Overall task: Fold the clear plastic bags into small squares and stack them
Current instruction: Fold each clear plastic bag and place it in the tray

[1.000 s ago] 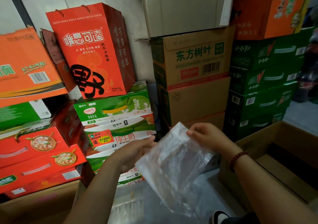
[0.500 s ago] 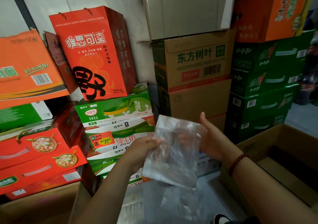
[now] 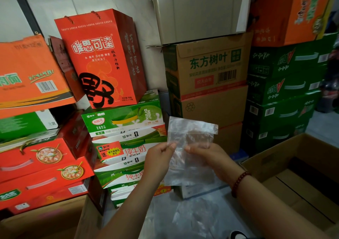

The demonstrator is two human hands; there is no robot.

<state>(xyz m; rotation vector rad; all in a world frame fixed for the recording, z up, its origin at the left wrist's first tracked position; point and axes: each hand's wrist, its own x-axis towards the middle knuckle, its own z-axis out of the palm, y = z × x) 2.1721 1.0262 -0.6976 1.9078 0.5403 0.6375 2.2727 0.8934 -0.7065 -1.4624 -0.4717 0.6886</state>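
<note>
A: Where is the bag sitting?

B: The clear plastic bag [image 3: 190, 147] is hanging in mid-air between both hands, just below frame centre, in front of the green milk cartons [image 3: 124, 121]. It is upright, its top edge toward 12 o'clock, with a narrow strip jutting out at 2 o'clock.

A: And the hands?

B: The left hand [image 3: 159, 158] is pinching the bag's left edge at 9 o'clock, thumb and fingertips closed on the film. The right hand [image 3: 211, 158] is gripping it from 3 o'clock, thumb in front, fingers showing dimly through the plastic behind.

A: Which step is this?

B: Looks like an early fold — the bag is already doubled into a narrower panel but far from a small square. The next move likely calls for bringing the top down to the bottom edge, keeping the corners matched so the slippery film isn't skewing.

A: Versus half a second ago?

B: The right hand was open then, palm flat against the bag's right side; now it is closing on it. The bag is squarer and more upright. More clear plastic [image 3: 192, 216] is lying at 6 o'clock — whether that is a stack, I cannot tell.
</note>
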